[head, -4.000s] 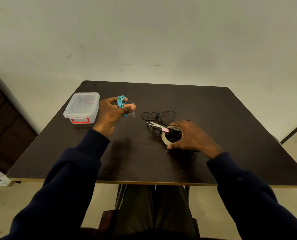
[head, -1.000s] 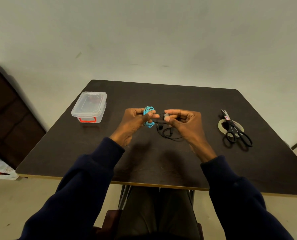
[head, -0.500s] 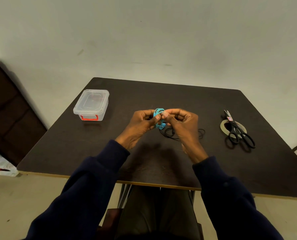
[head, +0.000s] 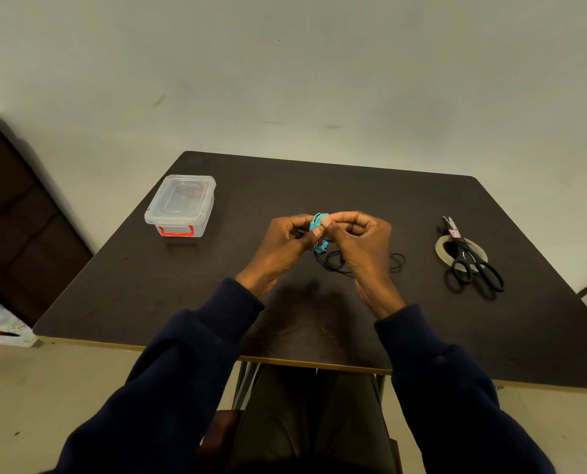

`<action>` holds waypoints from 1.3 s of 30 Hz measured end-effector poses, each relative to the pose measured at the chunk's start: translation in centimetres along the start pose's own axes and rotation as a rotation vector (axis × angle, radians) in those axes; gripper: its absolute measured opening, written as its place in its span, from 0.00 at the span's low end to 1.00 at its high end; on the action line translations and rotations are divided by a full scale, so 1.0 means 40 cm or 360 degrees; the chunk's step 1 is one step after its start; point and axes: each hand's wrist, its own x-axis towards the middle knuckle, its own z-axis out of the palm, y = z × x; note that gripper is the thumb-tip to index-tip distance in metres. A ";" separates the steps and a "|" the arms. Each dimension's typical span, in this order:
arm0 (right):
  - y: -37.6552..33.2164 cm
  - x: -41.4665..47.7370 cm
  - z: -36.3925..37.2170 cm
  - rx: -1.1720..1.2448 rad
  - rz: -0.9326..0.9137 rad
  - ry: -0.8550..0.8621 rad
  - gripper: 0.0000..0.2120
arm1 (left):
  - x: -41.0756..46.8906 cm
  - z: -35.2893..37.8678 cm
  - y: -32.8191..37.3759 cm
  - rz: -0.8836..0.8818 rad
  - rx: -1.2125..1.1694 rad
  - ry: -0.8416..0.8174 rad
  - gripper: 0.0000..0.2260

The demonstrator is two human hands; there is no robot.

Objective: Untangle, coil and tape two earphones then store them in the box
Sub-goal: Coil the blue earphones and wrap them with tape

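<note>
Pinching blue coil – L hand, R hand; box lidded.

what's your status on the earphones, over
Both on it: left grip and right grip pinch the blue earphone coil. Underneath, black earphone lies loose on the table. Lid on box; scissors and tape roll off right, clear.

The blue coil shows only as slivers between the left hand and right hand pinching it; whether a strip is stuck on it is too small to tell. The right hand hides the middle of the black earphone. Scissors cover part of the tape roll. The table is cut off at the right edge
</note>
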 end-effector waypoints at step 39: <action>0.021 -0.028 -0.044 -0.0534 -0.0557 0.0028 0.12 | 0.012 0.039 0.042 -0.0490 -0.0305 0.0201 0.10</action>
